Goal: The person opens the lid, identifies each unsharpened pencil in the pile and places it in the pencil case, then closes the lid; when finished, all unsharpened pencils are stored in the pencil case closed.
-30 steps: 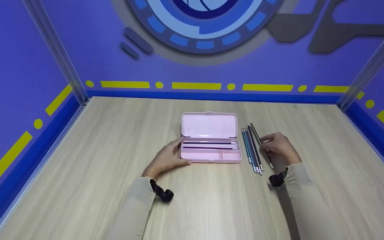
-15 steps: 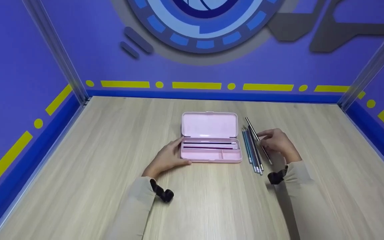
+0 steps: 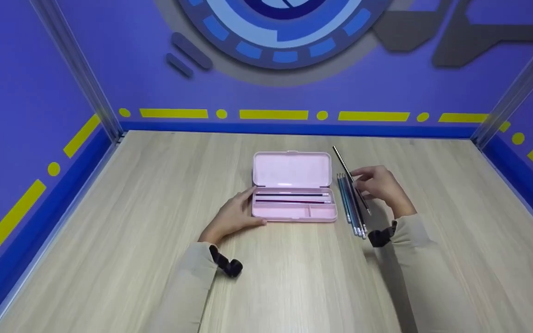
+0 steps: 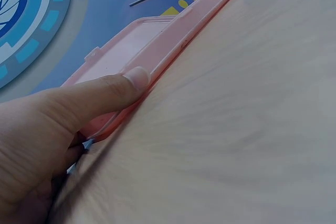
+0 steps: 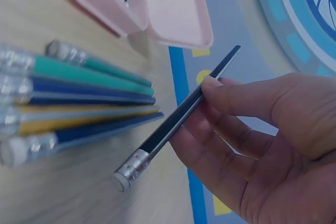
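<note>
The right hand (image 3: 382, 185) is pinching a dark pencil (image 5: 176, 119) between thumb and fingers, slanting it near the loose pencils (image 3: 349, 203) toward the surface (image 3: 285, 277) far edge, while the left hand (image 3: 232, 217), its thumb on the front wall, is gripping the open pink case (image 3: 280, 212), lying midway between the side edges.
</note>
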`<move>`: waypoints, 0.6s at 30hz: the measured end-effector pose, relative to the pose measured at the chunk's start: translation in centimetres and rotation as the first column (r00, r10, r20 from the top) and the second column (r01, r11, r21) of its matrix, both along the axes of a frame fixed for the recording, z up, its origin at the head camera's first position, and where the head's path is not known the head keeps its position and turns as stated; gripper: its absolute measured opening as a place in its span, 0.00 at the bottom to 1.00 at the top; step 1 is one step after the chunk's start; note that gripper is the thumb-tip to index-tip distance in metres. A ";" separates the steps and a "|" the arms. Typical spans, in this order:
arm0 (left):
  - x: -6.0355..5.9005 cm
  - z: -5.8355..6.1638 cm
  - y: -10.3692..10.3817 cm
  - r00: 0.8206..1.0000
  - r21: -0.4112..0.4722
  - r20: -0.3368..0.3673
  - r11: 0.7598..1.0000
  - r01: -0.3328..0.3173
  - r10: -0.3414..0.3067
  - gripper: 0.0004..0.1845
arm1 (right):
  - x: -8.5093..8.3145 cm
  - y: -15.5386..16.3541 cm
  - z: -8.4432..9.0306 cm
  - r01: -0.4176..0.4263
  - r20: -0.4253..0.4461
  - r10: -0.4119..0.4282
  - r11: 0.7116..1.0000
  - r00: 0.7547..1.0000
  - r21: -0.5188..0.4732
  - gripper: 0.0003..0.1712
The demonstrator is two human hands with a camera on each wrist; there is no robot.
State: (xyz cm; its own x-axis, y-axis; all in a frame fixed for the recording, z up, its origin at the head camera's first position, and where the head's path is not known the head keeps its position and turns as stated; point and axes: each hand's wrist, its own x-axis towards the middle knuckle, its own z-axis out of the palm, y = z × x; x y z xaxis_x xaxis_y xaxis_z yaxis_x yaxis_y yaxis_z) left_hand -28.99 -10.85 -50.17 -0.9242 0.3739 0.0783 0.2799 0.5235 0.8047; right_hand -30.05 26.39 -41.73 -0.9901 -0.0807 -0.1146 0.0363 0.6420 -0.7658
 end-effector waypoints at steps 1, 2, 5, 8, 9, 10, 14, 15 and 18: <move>0.0 0.0 0.0 1.000 0.002 -0.001 1.000 0.000 0.000 0.55 | 0.0 -0.2 0.1 -0.004 -0.006 0.004 1.000 1.000 0.004 0.22; 0.0 0.0 0.0 1.000 0.003 0.001 1.000 0.000 0.000 0.55 | -0.1 -0.3 0.2 -0.009 -0.011 0.009 1.000 1.000 0.007 0.22; 0.1 0.1 0.0 1.000 0.001 0.009 1.000 -0.002 0.002 0.55 | -0.3 -0.8 0.5 -0.018 -0.025 0.018 1.000 1.000 0.020 0.21; 0.1 0.1 0.0 1.000 -0.010 0.011 1.000 -0.003 0.003 0.55 | -0.5 -1.3 0.9 -0.030 -0.043 0.032 0.999 0.999 0.035 0.20; 0.1 0.0 -0.1 1.000 -0.011 0.011 1.000 -0.004 0.004 0.55 | -0.6 -1.5 1.0 -0.033 -0.047 0.035 0.999 0.998 0.042 0.19; 0.0 0.0 -0.1 1.000 -0.011 0.008 1.000 -0.004 0.004 0.55 | -0.7 -1.7 1.2 -0.038 -0.052 0.041 0.998 0.998 0.050 0.19; 0.0 0.0 -0.1 1.000 -0.012 -0.004 1.000 0.001 -0.001 0.55 | -1.0 -2.7 1.7 -0.057 -0.067 0.063 0.994 0.996 0.088 0.18; -0.1 0.0 -0.1 1.000 -0.013 -0.004 1.000 0.002 -0.002 0.55 | -1.1 -2.9 1.8 -0.066 -0.078 0.074 0.993 0.994 0.099 0.17; -0.1 0.0 -0.1 1.000 -0.017 0.000 1.000 0.004 -0.004 0.56 | -1.2 -3.6 2.0 -0.110 -0.133 0.129 0.984 0.983 0.139 0.15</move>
State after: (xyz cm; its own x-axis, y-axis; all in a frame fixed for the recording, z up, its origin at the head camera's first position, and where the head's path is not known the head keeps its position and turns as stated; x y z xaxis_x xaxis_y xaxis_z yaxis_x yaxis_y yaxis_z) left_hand -29.08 -10.92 -50.19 -0.9227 0.3787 0.0724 0.2824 0.5359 0.7957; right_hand -31.28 22.83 -39.76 -0.9811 -0.1932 0.0078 -0.1490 0.7296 -0.6674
